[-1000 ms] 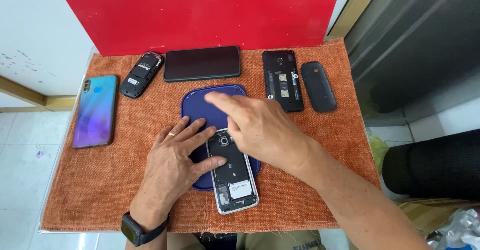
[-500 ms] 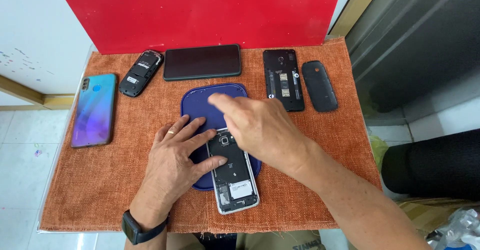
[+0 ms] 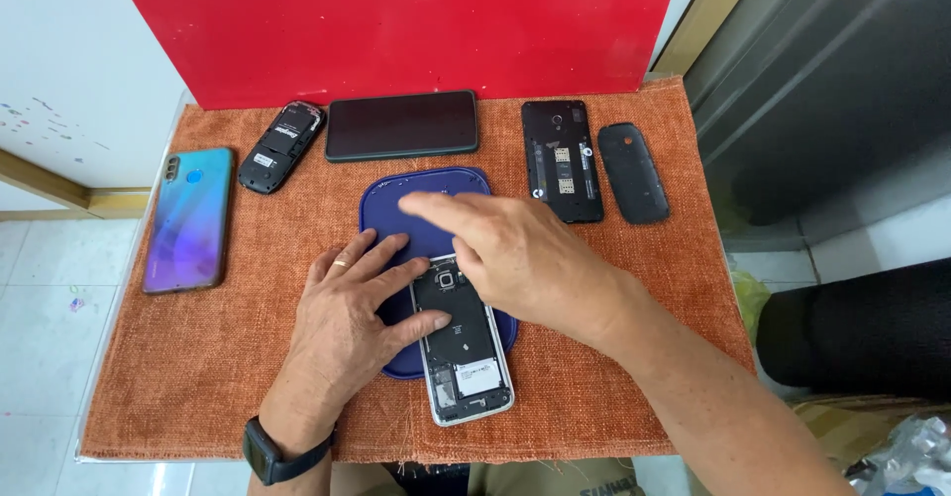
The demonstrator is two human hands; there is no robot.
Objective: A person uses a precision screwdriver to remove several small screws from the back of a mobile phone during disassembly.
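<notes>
Right hand: the right hand (image 3: 525, 258) lies over the top of the opened phone (image 3: 459, 342), fingers loosely spread and holding nothing, the forefinger stretched out flat onto the blue tray (image 3: 421, 199).
Left hand: the left hand (image 3: 347, 323) rests palm down at the left edge of the opened phone, fingers spread wide, fingertips touching the phone's side and the tray; it grips nothing. A ring sits on one finger and a black watch (image 3: 272, 453) on the wrist.
Opened phone: white-framed, back cover off, dark insides showing; it lies lengthwise on the tray, its lower end sticking out past the tray's near edge onto the orange cloth (image 3: 634, 357).
Blue tray: under the opened phone, in the middle of the cloth.
Left of the opened phone: a blue-purple phone (image 3: 188, 219), well apart, near the cloth's left edge.
Beyond the opened phone: a small black phone (image 3: 282, 146) with its back off, then a dark phone (image 3: 401, 125) lying crosswise, just beside each other.
Right and beyond the opened phone: a black phone body (image 3: 562, 159) and an oval black cover (image 3: 633, 172), side by side.
Behind all: a red board (image 3: 396, 20).
</notes>
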